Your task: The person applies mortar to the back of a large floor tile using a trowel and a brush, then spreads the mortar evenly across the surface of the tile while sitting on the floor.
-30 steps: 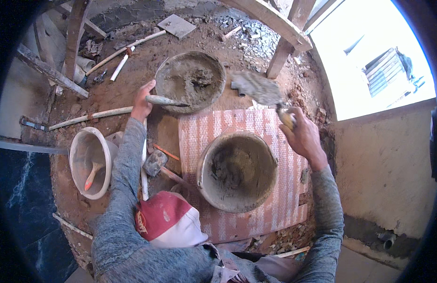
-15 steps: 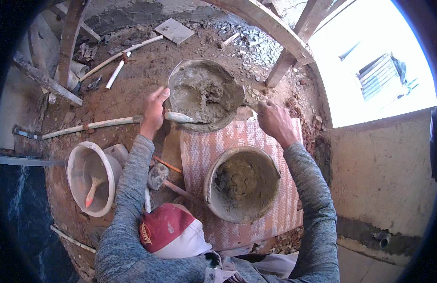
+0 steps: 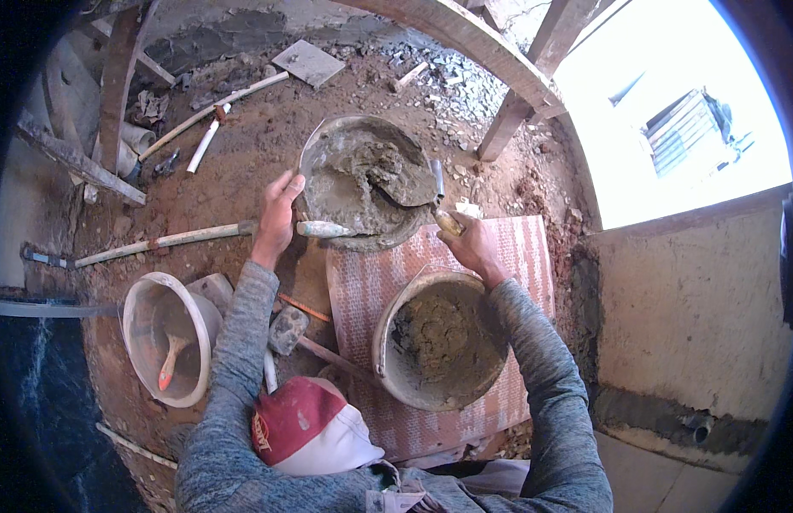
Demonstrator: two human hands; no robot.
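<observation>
Trowel sits in the right grip, whose fingers are wrapped around the worn yellowish handle, back of the hand upward and knuckles pointing ahead and to the left. Behind that grip the wrist runs almost straight into a grey-sleeved forearm, which slants up from the lower right, elbow bent outward. Nearest below the right grip stands the near bucket, part-filled with mortar, on a pink-and-white patterned sheet. Ahead and to the left of the same grip, the blade lies within the right side of the far bucket, with mortar heaped on it. A short grey pipe piece shows just beyond the grip, beside that bucket's rim. Across the bucket, the left grip is closed on the rim's left side, thumb toward the mortar, its arm reaching forward nearly straight. Just right of and below the left grip, a second tool's pale handle rests over the rim. Farther below the left grip lies a hammer; to its lower left, a whitish pail holds an orange-handled brush. Well ahead of both grips, a square grey slab lies on the dirt floor.
</observation>
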